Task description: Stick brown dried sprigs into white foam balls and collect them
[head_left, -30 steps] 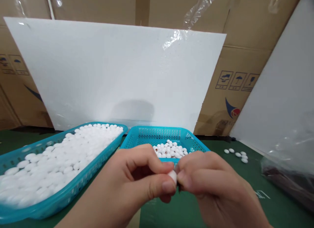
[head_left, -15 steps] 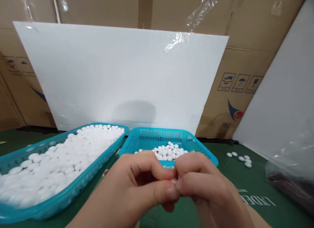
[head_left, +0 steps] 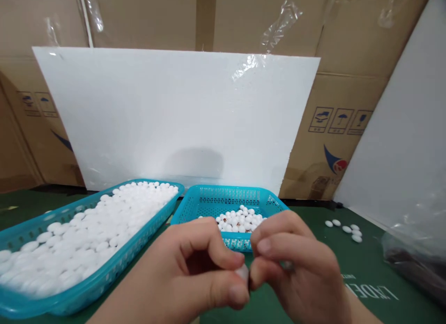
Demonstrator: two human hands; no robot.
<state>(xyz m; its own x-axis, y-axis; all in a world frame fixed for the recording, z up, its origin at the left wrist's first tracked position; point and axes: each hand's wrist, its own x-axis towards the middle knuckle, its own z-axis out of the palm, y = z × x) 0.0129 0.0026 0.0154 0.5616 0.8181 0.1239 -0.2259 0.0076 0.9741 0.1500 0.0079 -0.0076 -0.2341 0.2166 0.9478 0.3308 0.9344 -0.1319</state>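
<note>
My left hand (head_left: 205, 263) pinches a small white oval piece (head_left: 243, 271) between thumb and forefinger. The fingers cover most of it. Right beside the piece is my right hand (head_left: 296, 259), its fingers curled and its thumb tip at or very near the piece's edge. Something pale shows among the right fingers, too hidden to name. Behind both hands stands a blue perforated basket (head_left: 226, 191) with a small pile of white oval pieces (head_left: 240, 219), some with reddish-brown marks. A longer blue basket (head_left: 139, 243) at the left is filled with plain white pieces (head_left: 114, 226).
Several loose white pieces (head_left: 348, 229) lie on the green table surface (head_left: 369, 263) at the right. Beyond them is a clear plastic bag (head_left: 414, 259) with dark contents. A white board (head_left: 181, 110) leans against cardboard boxes (head_left: 258, 17) at the back.
My right fingers have drawn back a little from the left and opened slightly, so more of the white piece shows. The whole view has shifted slightly.
</note>
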